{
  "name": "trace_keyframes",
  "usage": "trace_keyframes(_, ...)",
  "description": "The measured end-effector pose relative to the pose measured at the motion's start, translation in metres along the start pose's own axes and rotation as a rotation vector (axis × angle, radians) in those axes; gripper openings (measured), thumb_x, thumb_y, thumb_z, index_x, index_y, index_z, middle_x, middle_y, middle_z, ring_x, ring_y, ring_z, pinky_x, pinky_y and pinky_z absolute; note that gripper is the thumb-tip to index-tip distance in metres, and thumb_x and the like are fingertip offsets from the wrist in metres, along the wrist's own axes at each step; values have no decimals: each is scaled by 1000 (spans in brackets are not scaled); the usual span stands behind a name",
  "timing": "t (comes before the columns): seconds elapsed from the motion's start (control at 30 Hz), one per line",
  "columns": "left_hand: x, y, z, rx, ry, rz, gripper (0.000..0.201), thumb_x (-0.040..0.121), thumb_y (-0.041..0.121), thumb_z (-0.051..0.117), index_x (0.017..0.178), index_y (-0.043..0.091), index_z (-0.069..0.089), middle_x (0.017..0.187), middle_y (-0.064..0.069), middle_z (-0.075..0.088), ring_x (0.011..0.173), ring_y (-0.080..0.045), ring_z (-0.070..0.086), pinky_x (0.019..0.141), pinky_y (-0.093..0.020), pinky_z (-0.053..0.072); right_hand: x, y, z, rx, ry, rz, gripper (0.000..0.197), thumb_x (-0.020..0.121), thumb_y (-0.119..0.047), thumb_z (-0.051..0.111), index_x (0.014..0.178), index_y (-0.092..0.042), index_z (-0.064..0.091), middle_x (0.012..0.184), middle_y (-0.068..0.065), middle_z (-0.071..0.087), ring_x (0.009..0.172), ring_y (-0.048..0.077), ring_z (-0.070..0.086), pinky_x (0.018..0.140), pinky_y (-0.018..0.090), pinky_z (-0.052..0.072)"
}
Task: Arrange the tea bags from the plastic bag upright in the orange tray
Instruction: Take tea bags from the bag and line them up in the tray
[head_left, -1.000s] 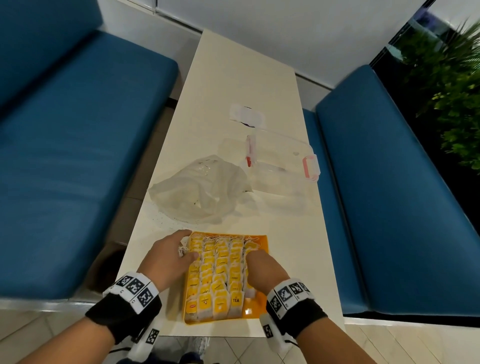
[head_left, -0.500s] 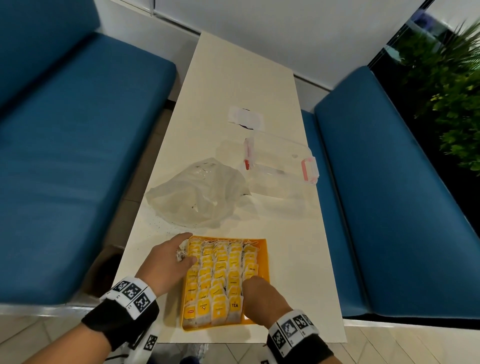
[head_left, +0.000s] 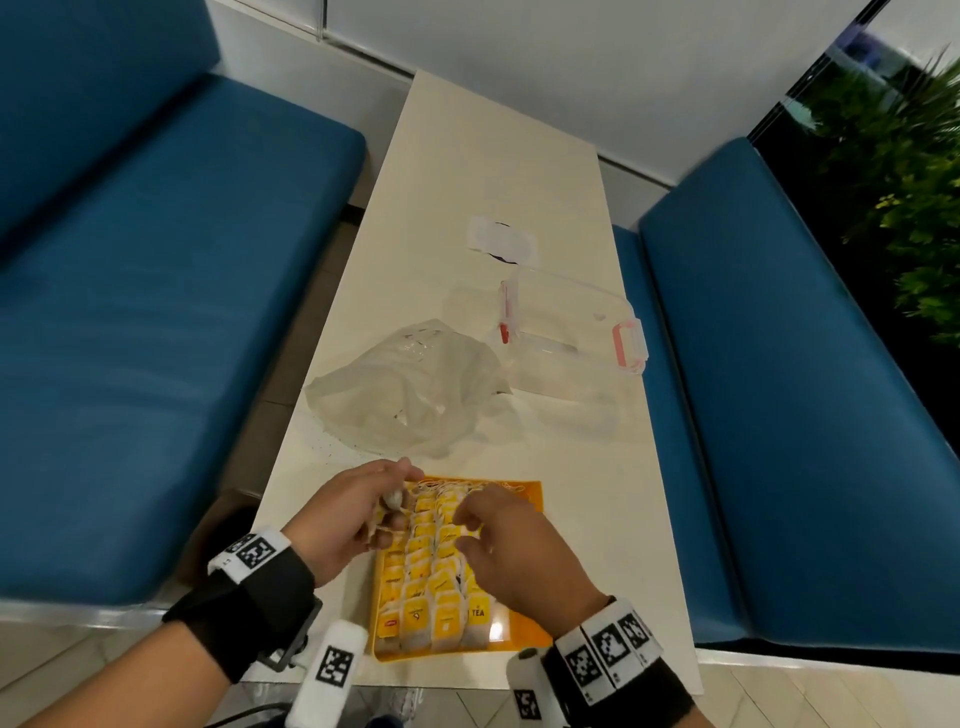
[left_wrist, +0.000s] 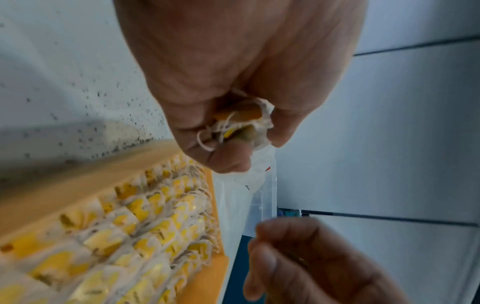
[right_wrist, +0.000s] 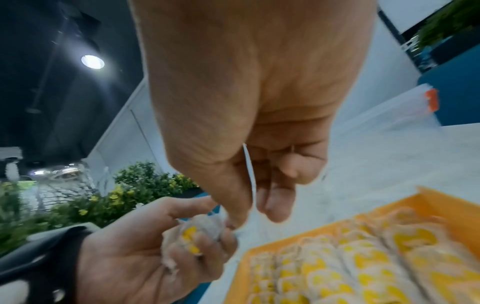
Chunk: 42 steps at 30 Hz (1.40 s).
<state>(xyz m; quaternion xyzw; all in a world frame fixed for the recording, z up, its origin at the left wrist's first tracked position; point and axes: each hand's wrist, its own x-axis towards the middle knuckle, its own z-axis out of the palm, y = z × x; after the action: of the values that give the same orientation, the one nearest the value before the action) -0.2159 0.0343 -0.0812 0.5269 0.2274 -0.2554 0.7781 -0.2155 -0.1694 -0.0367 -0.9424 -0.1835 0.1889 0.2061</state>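
Several tea bags (head_left: 393, 503) bunch in the curled left hand (head_left: 345, 525) beside the packed orange tray (head_left: 524, 631); right hand (head_left: 511, 551) pinches a string (right_wrist: 248, 170), which could snag and topple neighbours.

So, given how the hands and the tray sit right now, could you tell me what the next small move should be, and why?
Probably the right hand should pull one bag from the bunch of tea bags that the left hand grips, then stand it in the orange tray. Its fingertips already pinch at the bunch, and the tray's right side shows bare floor beside the upright rows of tea bags.
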Motion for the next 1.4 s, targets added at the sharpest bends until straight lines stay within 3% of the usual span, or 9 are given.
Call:
trace_keyframes(0.17, -3, 6, 7, -256, -49, -59, 40, 104, 35, 48, 112, 3, 70, 91, -17, 64, 70, -24, 65, 63, -33, 56, 10, -45, 6, -2, 32, -161, 27, 87, -44, 63, 107, -26, 60, 104, -8, 60, 85, 10, 57, 72, 33, 51)
trace_keyframes(0.43, -5, 5, 9, -376, -20, -94, 47, 105, 42, 44, 115, 5, 71, 98, -16, 66, 84, -25, 63, 58, -29, 57, 23, -58, 25, -36, 139, -137, 19, 89, -34, 57, 106, -25, 57, 102, -5, 61, 88, 17, 60, 66, 32, 49)
trace_keyframes(0.67, -1, 6, 1, -433, -47, -41, 29, 99, 34, 55, 107, 9, 66, 87, -11, 60, 72, -22, 64, 64, -30, 58, 22, -52, 6, 126, 167, -112, 17, 91, -23, 58, 105, -21, 68, 93, -2, 62, 81, 14, 59, 75, 33, 51)
trace_keyframes(0.8, 2, 7, -6, -409, -6, 22, 15, 93, 22, 63, 100, 9, 63, 86, -7, 59, 80, -22, 63, 73, -33, 56, 16, -36, -25, 176, 241, -86, 10, 89, -16, 66, 96, -17, 72, 87, -6, 61, 77, 5, 58, 73, 18, 48)
trace_keyframes(0.87, 2, 8, -8, -364, 29, 53, 10, 92, 21, 66, 91, 11, 62, 84, -6, 62, 80, -22, 64, 71, -33, 50, 10, -24, -38, 159, 209, -45, 9, 88, -16, 68, 95, -15, 73, 87, -6, 62, 78, 4, 59, 73, 15, 46)
trace_keyframes(1.0, 0, 8, -8, -68, 66, 127, 22, 87, 26, 74, 78, 10, 61, 77, -9, 60, 69, -18, 58, 65, -32, 44, 6, 6, -42, -143, -54, 83, 17, 92, -19, 60, 102, -16, 73, 102, 1, 67, 95, 17, 61, 81, 28, 49)
trace_keyframes(1.17, -2, 4, -1, 314, 59, 263, 32, 82, 30, 81, 61, 14, 64, 63, -7, 65, 55, -15, 52, 54, -24, 41, -3, 35, -42, -148, -36, 228, 10, 89, -18, 63, 96, -18, 70, 87, -4, 62, 82, 13, 57, 73, 30, 51)
trace_keyframes(1.3, 5, -8, -4, 594, 186, 346, 28, 78, 35, 85, 63, 19, 68, 72, 2, 73, 78, -11, 67, 75, -28, 50, -11, 44, -39, -146, -38, 249, 8, 90, -22, 61, 94, -24, 67, 95, -8, 62, 84, 8, 55, 75, 25, 50)
trace_keyframes(1.4, 9, -15, -9, 723, 259, 352, 27, 74, 33, 88, 65, 21, 65, 71, 4, 68, 74, -13, 63, 66, -28, 47, -16, 43, -35, -165, -150, 282, 3, 87, -22, 58, 86, -24, 61, 95, -5, 62, 78, 12, 57, 66, 26, 49)
